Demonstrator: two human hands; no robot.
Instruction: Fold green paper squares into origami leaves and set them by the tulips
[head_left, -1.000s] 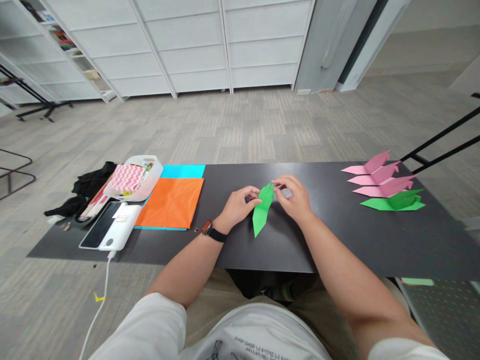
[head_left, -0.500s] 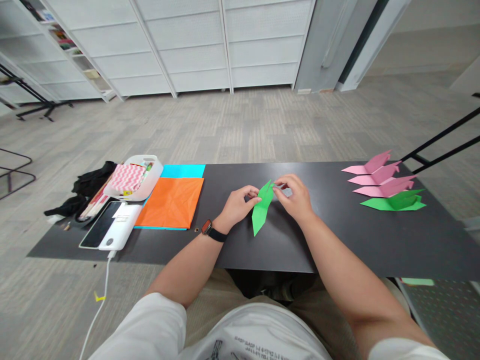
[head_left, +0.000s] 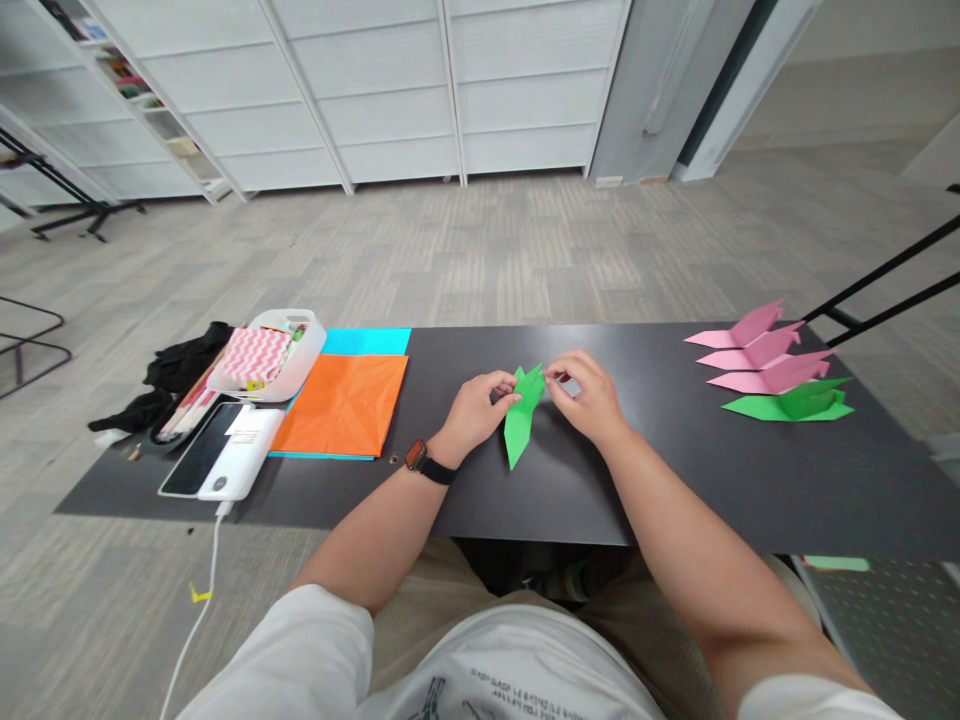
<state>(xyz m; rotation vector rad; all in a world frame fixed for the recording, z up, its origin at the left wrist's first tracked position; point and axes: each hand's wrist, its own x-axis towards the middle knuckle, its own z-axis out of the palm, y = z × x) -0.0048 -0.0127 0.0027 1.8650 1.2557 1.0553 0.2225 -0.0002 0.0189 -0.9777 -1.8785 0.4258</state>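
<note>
At frame centre, a green folded paper point(head_left: 519, 422) on the dark tabletop point(head_left: 675, 480) is pinched by the left hand point(head_left: 474, 412) while its upper tip is clamped between the right hand point(head_left: 589, 395) fingers, a narrow fold seemingly being creased, calling next for firm pressing along that edge.

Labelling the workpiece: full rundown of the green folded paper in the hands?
The green folded paper is a narrow, creased origami piece of plain matte paper, long and tapering to a sharp point toward the person, with small pointed flaps at its far end. It lies on the black table, slightly slanted. The left hand pinches its left edge; the right hand grips the far tip.
</note>
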